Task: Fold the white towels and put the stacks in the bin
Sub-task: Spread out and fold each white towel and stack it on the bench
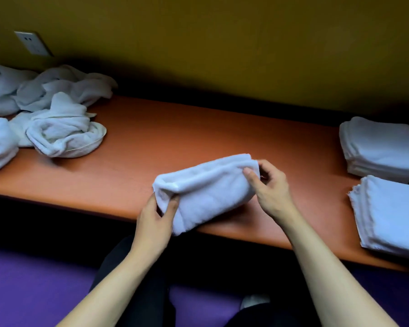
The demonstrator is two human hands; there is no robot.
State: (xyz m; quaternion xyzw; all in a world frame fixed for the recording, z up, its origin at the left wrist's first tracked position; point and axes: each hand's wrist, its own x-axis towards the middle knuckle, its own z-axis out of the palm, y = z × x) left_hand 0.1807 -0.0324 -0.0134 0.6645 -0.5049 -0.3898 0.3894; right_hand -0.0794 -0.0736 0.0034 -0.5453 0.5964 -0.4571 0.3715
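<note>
A partly folded white towel (206,192) lies near the front edge of the orange table (175,128). My left hand (155,219) pinches its near-left corner between thumb and fingers. My right hand (268,187) grips its right end, fingers curled over the folded edge. Crumpled white towels (57,114) are heaped at the far left of the table. Two stacks of folded white towels sit at the right: one at the back (383,147), one nearer the front (392,213). No bin is in view.
A yellow wall (222,43) with a socket (32,42) runs behind the table. Purple floor (33,284) lies below the table's front edge, and my dark-clothed legs (147,279) are under my arms.
</note>
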